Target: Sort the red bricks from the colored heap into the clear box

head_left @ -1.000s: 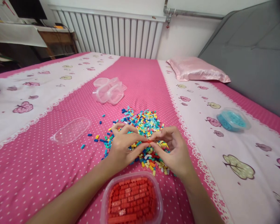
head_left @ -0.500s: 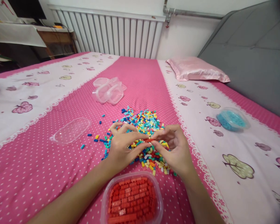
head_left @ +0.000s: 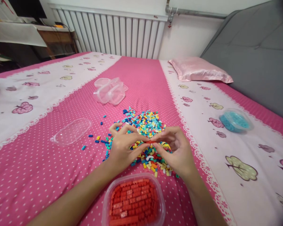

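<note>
Over a pile of small building bricks [head_left: 149,123] in many colours, my left hand [head_left: 124,146] and my right hand [head_left: 175,149] meet fingertip to fingertip. Both pinch red building bricks [head_left: 151,142], mostly hidden by the fingers; how many are joined there I cannot tell. Just below the hands, close to me, a clear plastic box [head_left: 162,201] holds rows of red bricks [head_left: 134,201] packed side by side. A few loose blue, yellow and teal bricks lie left of the pile.
A clear lid [head_left: 72,131] lies on the pink dotted bedspread [head_left: 33,175] to the left. Farther back are stacked clear containers [head_left: 109,91]. On the right stands a container of blue bricks [head_left: 235,121], with a pink pillow [head_left: 199,69] behind it beside the grey headboard [head_left: 254,53].
The fingertips of both hands have shifted slightly and come closer together around the red bricks, covering more of them. The pile, boxes and lid stay where they were.
</note>
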Demonstrator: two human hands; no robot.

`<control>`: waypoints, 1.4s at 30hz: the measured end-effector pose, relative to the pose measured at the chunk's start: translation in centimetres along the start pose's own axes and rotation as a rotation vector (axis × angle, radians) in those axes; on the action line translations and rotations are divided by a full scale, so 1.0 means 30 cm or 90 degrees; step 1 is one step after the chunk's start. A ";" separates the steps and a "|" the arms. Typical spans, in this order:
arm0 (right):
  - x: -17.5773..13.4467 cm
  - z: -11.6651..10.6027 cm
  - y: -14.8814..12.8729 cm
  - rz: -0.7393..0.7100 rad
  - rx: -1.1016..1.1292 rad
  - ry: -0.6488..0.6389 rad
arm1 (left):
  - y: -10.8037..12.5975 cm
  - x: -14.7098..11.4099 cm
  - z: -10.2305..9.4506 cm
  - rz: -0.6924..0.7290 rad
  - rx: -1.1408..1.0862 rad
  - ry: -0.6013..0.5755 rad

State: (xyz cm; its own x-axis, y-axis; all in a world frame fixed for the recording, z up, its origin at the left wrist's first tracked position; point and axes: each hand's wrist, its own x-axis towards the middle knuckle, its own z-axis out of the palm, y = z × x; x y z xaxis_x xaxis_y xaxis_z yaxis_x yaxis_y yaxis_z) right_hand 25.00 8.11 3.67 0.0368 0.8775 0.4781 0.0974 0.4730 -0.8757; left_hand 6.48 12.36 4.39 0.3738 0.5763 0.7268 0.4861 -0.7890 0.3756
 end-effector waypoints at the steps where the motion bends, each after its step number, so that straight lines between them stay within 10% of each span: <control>1: 0.000 0.002 -0.002 0.003 0.003 0.003 | -0.001 -0.001 0.001 -0.005 0.000 0.001; 18: 0.002 0.013 -0.010 0.047 0.034 0.011 | 0.001 0.000 -0.001 0.008 0.003 -0.008; 26: 0.044 -0.225 0.022 0.059 -0.172 0.221 | -0.033 0.016 -0.009 0.005 -0.001 -0.086; 33: 0.016 -0.286 0.072 0.236 -0.384 -0.044 | -0.055 0.005 0.005 0.026 -0.015 -0.217; 42: 0.023 -0.227 0.082 0.214 -0.456 -0.047 | -0.050 0.008 0.014 0.029 -0.008 -0.214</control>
State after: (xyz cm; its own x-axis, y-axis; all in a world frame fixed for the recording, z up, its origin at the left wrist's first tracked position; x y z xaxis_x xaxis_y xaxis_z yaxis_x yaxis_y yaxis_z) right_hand 32.04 9.34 2.31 0.1142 0.9791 0.1681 0.7093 0.0381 -0.7039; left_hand 6.16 13.76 3.76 0.6351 0.5766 0.5140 0.4538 -0.8170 0.3557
